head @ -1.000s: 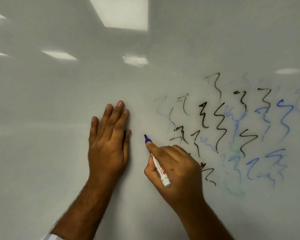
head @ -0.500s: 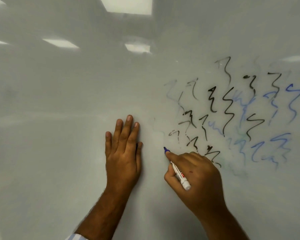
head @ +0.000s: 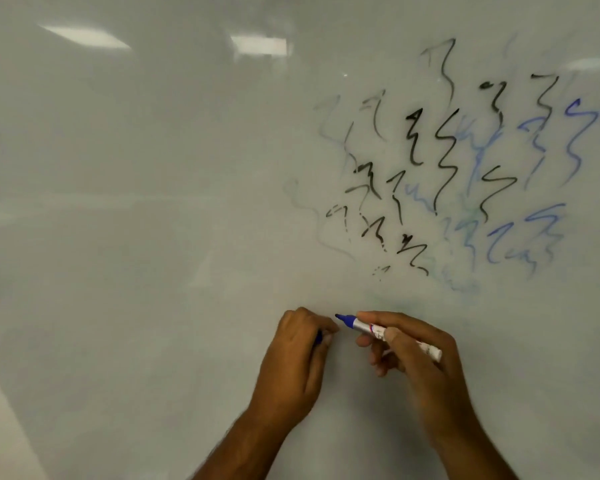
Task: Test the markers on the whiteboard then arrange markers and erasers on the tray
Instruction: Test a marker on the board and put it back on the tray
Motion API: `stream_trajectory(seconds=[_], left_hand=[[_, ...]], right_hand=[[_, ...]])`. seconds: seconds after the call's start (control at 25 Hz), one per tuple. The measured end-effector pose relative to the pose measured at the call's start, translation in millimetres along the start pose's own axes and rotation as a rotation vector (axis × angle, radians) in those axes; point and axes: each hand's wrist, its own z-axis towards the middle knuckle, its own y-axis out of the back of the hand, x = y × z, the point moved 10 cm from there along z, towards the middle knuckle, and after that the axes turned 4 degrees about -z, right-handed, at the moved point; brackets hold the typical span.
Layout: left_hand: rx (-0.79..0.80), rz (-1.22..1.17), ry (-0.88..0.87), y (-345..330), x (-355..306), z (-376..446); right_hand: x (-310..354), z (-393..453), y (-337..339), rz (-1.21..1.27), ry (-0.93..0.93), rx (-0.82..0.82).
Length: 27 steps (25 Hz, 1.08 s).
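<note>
The whiteboard [head: 153, 237] fills the view. My right hand [head: 420, 358] grips a white marker [head: 371, 329] with a blue tip that points left, off the board surface. My left hand [head: 298, 358] is curled shut a few centimetres left of the tip, with a small dark blue piece, probably the marker's cap [head: 318, 337], showing between its fingers. Black and blue test squiggles [head: 465, 168] cover the board's upper right. A faint grey-blue wavy line [head: 312, 220] runs down their left side. No tray or eraser is in view.
Ceiling lights reflect on the glossy board near the top [head: 257, 46]. A pale wall strip [head: 0, 427] shows at the lower left past the board's edge.
My left hand has lifted its flat palm off the board and curled shut. My right hand has pulled the marker tip away from the board and lowered it toward the left hand.
</note>
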Motion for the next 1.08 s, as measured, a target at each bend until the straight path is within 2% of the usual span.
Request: stream_trajectory(seconds=[0.12,0.24,0.36,0.48,0.64,0.96,1.08], left_hand=[[0.023,-0.292,0.187,-18,5,-8],[0.043,-0.399,0.257,-31,7,-12],[0.139,-0.382,0.226,-49,3,-15],[0.244,-0.317,0.11,-68,-11,-20],[0.293,-0.246,0.028,-88,-15,-21],[0.275,-0.294,0.141,-155,-29,-30],[0.323,-0.254,0.217,-198,-30,-43]], right_hand=[[-12,-13,7,0.082,-0.065,-0.022],[-16,-18,20,0.114,-0.067,-0.047],[-21,-23,24,0.069,-0.08,-0.034],[-31,-31,25,0.0,-0.089,-0.018],[-45,-41,31,-0.03,-0.094,-0.011],[-72,-54,84,-0.02,-0.11,-0.064],[-100,-61,120,-0.037,-0.205,-0.083]])
